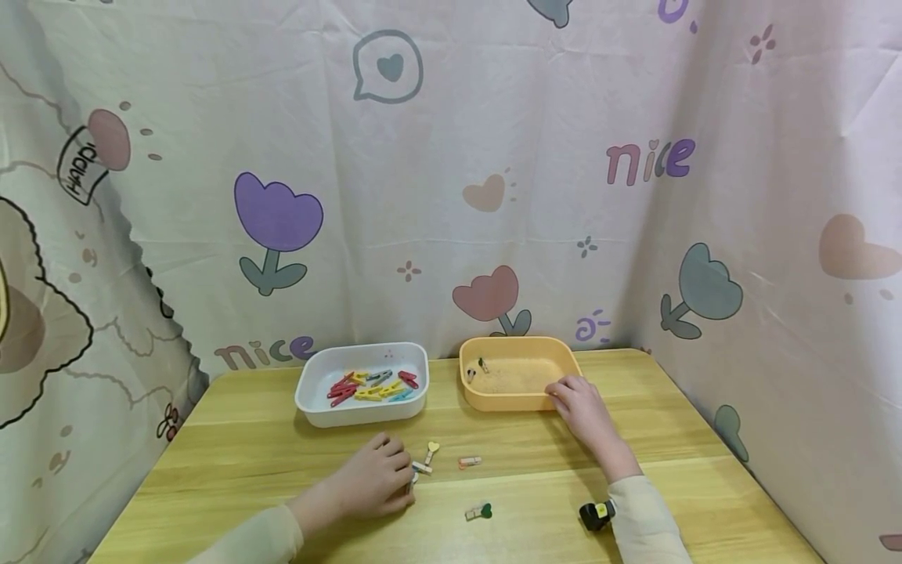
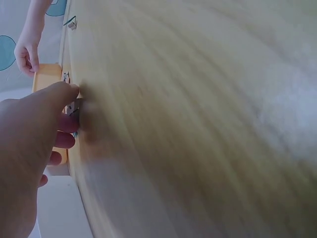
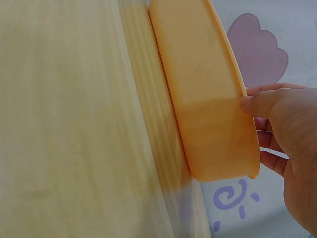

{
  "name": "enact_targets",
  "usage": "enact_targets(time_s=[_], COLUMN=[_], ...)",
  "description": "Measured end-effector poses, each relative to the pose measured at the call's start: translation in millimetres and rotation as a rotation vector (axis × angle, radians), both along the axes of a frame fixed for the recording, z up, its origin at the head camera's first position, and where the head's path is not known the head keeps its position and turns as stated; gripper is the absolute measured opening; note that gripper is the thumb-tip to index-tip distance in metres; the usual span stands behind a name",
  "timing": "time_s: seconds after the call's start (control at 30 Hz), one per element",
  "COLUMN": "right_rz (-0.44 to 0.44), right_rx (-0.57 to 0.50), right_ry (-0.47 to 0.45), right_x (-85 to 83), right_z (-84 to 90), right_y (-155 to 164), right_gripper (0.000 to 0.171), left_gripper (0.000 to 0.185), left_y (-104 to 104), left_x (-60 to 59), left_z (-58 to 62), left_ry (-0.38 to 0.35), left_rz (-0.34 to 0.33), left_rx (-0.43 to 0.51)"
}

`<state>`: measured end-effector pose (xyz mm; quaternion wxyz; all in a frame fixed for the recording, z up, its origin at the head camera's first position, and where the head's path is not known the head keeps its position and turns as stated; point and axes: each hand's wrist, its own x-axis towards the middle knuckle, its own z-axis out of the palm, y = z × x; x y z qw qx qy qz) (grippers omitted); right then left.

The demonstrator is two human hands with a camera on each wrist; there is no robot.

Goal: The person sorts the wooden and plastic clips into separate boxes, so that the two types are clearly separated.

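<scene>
From the head view we see both trays at once, which neither wrist camera manages. The right wrist view shows only the orange tray (image 3: 208,99) side-on, with our right hand (image 3: 285,144) at its rim, thumb pressed on the outer wall and fingers curled over the edge, so it grips the tray. The head view puts that right hand (image 1: 581,407) at the tray's 4 o'clock corner. The left wrist view is blurred; it shows our left hand (image 2: 29,144) with fingertips down on the table (image 2: 198,124), pinching something small that we cannot make out there. In the head view the left hand (image 1: 373,478) sits at 6 o'clock from the white tray (image 1: 310,403), fingers curled narrowly on a small clip (image 1: 420,468).

The white tray holds a heap of coloured pegs (image 1: 369,384), red, yellow, blue and grey; too tangled to count surely. The orange tray (image 1: 517,403) holds two small clips (image 1: 478,368) at its 10 o'clock corner.

Loose on the table (image 1: 669,423) we count four small clips: the pinched one, a heart-topped clip (image 1: 431,450), an orange clip (image 1: 469,462) and a green-heart clip (image 1: 479,512).
</scene>
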<state>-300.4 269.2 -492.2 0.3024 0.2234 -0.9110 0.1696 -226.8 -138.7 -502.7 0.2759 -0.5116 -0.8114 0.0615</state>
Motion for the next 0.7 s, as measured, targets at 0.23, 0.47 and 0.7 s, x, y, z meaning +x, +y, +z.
enact_targets(time_s=[0.23,0.47,0.7], right_rz=[-0.004,-0.008,-0.004], right_rx=[-0.003,-0.001,-0.003], right_ry=[-0.013,-0.017,-0.014], right_x=[0.9,0.9,0.1], right_z=[0.6,1.3,0.0], right_y=[-1.0,-1.5,-1.1], right_gripper=[0.010,0.010,0.010], left_gripper=[0.024,0.029,0.021], left_y=[2.0,4.8,9.3], left_x=[0.2,1.7,2.2], left_z=[-3.0,-2.7,-4.9], left_ry=[-0.001,-0.034,-0.002], left_rz=[0.008,0.050,0.052], left_rx=[0.016,0.007,0.007])
